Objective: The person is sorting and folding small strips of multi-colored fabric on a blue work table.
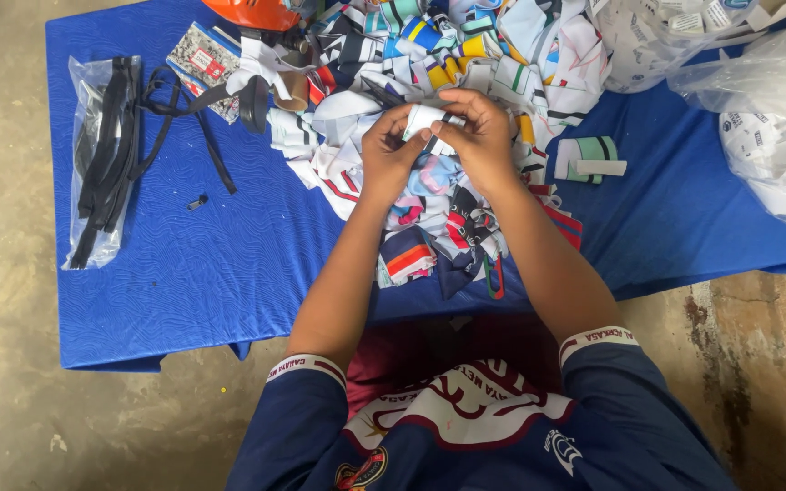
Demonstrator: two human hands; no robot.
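Both the left hand (pixel 388 155) and right hand (pixel 479 136) pinch a small white fabric strip (pixel 425 118). Beneath lies a heap of colourful printed fabric scraps (pixel 438 227) on the blue-covered counter (pixel 229 264).

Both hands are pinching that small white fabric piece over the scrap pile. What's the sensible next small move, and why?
Probably set the white fabric piece down apart from the scrap pile: the left hand and right hand both grip it above the heap on the blue mat.
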